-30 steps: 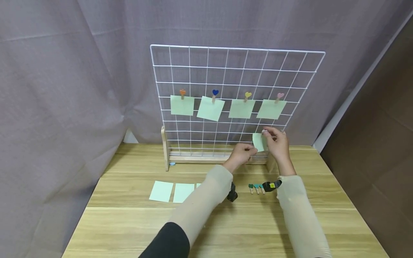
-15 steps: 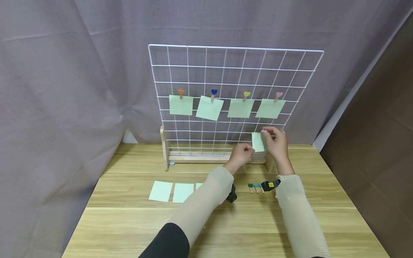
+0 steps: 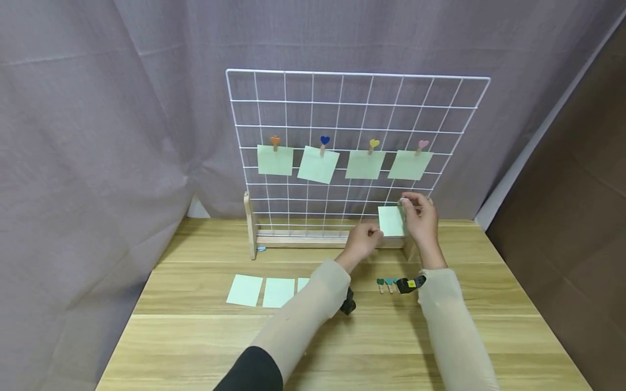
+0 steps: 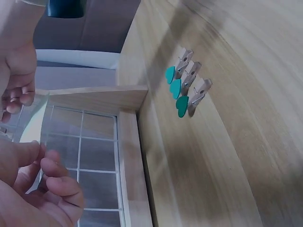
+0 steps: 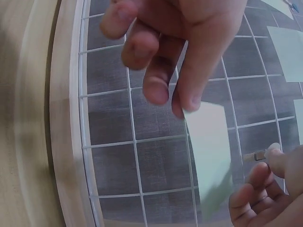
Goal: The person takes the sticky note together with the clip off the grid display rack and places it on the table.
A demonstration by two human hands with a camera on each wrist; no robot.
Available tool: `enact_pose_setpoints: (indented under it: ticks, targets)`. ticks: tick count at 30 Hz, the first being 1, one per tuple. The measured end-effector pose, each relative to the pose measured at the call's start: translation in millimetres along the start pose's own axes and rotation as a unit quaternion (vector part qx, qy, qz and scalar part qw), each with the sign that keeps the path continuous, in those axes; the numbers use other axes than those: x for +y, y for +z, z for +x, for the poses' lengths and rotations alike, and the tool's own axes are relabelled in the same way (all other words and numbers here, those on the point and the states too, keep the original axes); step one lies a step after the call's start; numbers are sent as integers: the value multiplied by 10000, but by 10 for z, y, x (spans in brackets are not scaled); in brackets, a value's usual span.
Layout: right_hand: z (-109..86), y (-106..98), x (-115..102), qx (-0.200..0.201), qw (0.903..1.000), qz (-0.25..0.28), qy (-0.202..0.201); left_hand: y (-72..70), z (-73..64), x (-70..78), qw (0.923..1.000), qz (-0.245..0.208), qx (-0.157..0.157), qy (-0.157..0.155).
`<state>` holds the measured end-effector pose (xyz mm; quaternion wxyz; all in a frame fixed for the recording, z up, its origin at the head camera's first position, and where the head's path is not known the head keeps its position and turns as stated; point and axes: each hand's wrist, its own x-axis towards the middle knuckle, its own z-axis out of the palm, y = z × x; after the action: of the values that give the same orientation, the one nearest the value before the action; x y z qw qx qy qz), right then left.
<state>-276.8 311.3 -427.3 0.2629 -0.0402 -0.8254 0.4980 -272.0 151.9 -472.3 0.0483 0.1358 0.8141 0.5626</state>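
Observation:
In the head view, my left hand (image 3: 361, 243) is in front of the lower right of a white wire grid (image 3: 313, 101). Its thumb and finger pinch the lower left edge of a pale green paper square (image 3: 390, 221), and the right wrist view shows this pinch closely. Just to the paper's right, my right hand (image 3: 421, 217) holds a small wooden clothespin (image 5: 255, 156) with a whitish head between thumb and finger. The clothespin seems apart from the paper in that view. Higher on the grid hang several green squares, such as one (image 3: 275, 161) under an orange heart clothespin (image 3: 275, 141).
Green-heart clothespins (image 4: 182, 105) lie on the wooden table (image 3: 195, 347), below the hands. More paper squares (image 3: 244, 290) lie at the left, one partly behind the left sleeve. Wooden feet (image 3: 250, 225) hold the grid upright. A grey curtain (image 3: 122, 136) hangs behind.
The paper square has moved slightly down and left and now faces the head camera more fully. My left hand has shifted a little lower; the right hand has barely moved.

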Motion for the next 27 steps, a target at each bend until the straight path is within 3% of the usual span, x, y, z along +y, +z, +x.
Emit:
enact_pose_setpoints:
  ticks: [16, 27]
  targets:
    - [-113, -60, -26, -216, 9964, 710, 405, -174, -225, -114, 9998, 9, -190, 33]
    - [-237, -90, 0, -189, 9964, 546, 628, -237, -357, -203, 9999, -36, -153, 43]
